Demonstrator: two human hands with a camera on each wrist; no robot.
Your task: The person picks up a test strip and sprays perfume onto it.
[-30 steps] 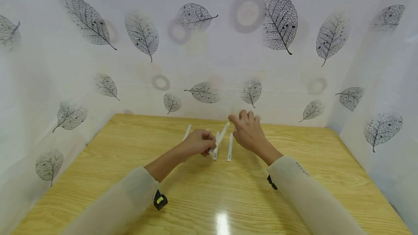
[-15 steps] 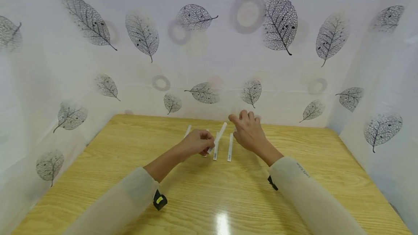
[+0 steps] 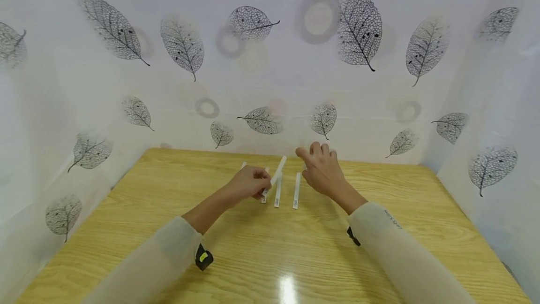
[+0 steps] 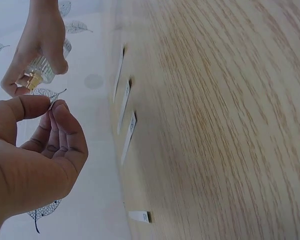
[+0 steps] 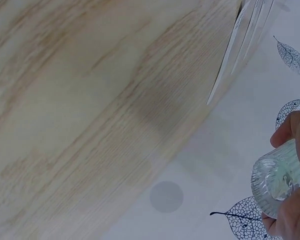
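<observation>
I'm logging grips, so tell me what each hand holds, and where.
The left hand pinches a white strip near its lower end in the head view; the right hand grips a ribbed glass bottle round its body.

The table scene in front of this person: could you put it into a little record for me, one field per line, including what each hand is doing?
Left side: left hand pinches a white strip above the table
Right side: right hand grips a ribbed glass bottle with a gold-coloured part
Lying down: four more strips, spaced apart, one mostly hidden behind the left hand in the head view
Surface: wood-grained
Backdrop: white sheet with dark leaf prints
Bottle contents: cannot tell
</observation>
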